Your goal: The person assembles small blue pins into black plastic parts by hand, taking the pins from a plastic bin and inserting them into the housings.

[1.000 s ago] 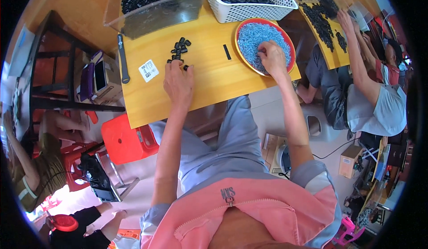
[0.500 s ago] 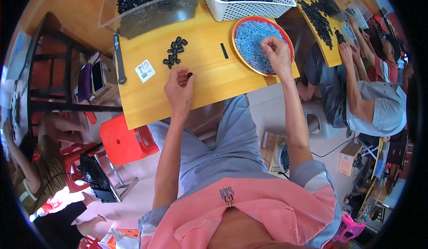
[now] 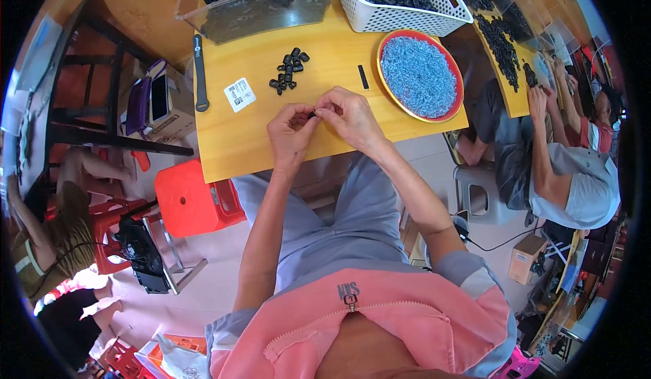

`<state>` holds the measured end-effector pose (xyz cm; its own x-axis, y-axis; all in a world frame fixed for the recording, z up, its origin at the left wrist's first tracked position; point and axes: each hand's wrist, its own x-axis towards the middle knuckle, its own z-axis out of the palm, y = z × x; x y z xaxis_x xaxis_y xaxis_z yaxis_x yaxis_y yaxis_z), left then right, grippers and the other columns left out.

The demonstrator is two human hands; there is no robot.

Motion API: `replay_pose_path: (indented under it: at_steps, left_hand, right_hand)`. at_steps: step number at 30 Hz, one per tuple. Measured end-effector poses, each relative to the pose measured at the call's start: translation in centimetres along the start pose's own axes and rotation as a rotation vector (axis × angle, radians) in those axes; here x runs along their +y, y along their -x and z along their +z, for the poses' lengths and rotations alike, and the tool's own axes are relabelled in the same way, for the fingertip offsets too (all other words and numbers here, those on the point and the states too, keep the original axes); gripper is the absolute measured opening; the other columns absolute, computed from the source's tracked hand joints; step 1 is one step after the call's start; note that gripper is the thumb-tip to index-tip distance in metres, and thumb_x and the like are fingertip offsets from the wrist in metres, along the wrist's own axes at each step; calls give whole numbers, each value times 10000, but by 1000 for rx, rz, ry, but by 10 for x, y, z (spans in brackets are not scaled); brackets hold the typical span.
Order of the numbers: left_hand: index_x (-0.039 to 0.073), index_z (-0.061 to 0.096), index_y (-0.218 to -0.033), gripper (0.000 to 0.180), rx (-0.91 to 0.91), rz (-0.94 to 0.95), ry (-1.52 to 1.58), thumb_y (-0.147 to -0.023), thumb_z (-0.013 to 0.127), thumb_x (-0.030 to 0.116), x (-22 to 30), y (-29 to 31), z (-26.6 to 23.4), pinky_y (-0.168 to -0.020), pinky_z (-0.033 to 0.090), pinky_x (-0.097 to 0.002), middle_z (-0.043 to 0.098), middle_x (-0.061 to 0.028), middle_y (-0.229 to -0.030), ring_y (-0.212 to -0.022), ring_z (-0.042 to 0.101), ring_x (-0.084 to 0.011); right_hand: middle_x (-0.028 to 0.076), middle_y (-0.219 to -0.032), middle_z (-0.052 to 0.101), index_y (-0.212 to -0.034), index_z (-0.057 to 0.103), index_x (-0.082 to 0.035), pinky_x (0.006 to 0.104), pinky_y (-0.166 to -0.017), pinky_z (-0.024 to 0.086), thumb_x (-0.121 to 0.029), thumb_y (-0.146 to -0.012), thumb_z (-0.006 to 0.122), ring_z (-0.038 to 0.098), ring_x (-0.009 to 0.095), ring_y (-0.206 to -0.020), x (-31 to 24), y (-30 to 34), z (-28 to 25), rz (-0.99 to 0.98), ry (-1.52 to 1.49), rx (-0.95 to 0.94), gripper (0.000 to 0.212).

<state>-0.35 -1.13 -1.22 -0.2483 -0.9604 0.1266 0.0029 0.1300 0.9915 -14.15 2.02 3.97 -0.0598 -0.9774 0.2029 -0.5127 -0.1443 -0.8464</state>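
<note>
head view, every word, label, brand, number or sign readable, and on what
Pink-and-grey zip top: short dark lettering, legible but not copied here.
White sticker: code-like pattern and print, too small to read.
Left cardboard box: print too blurred.
Right cardboard box: marks too blurred.
White bag: print too blurred.

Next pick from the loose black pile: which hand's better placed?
Left, probably. The left hand is nearer the black pieces; the right hand sits farther right. Caveat: the left seems to be pinching a small dark part.

Left hand pinched, right hand close beside
</note>
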Motion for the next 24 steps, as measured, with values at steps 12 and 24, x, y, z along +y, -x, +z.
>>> replay_pose_path:
  at_steps: [12,24]
  left_hand:
    - [-4,607,-810,142,19,-40,116,-711,701,37,-2,-1,-1,-631,469,-203,614,-23,-750,-664,551,-68]
    - [1,593,-824,143,33,-10,225,-722,691,23,-1,-1,1,-643,475,-203,612,-23,-759,-675,564,-73]
  right_hand:
    - [62,-617,574,-749,600,2,262,-479,415,-46,-703,678,523,99,-520,7,-6,-1,212,-298,-69,102]
    - [68,-634,559,-716,604,13,253,-500,418,-71,-704,691,516,131,-528,6,-1,12,-7,-120,127,122]
